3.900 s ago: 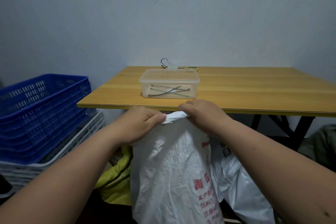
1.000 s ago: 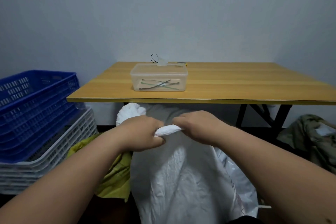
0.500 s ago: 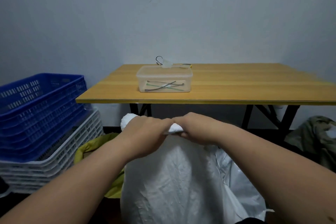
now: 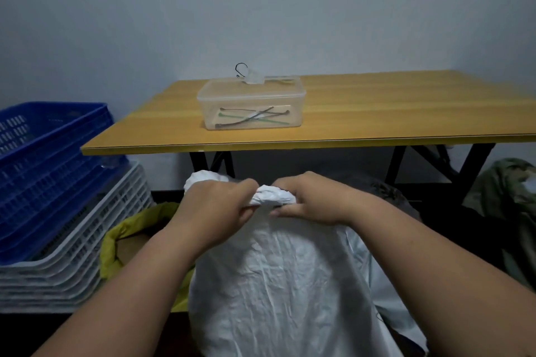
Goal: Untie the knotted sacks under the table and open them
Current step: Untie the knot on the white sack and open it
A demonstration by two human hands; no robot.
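Knot (image 4: 272,196) is the whole story right now: a fat twisted wad of white woven plastic at the top of the white sack (image 4: 278,293), sitting just in front of the table (image 4: 377,113) edge and below it, between my two fists. My left hand (image 4: 217,206) is curled tight around the left end of the twist, and my right hand (image 4: 304,200) pinches the right end with fingers wrapped under it. Nothing has come loose, so I'd say I'm mid-untie on this sack, and opening it hasn't started.

Next bit probably needs me to find which strand tucks under and work it back through instead of just yanking both ends, since pulling outward likely cinches it harder. That crinkly woven stuff looks stiff and creasy, so I expect it to hold its kink.

The sack body is wrinkled, bulging and rounded. Behind my left hand another white bundle (image 4: 203,178) pokes up, maybe a second knotted sack, can't tell. A yellow-green bag (image 4: 130,229) slumps open on the left, beside stacked slatted crates, blue crate (image 4: 49,159) over white crates (image 4: 72,269). On the smooth wood-look tabletop sits a clear lidded plastic box (image 4: 251,104) with thin ties inside.
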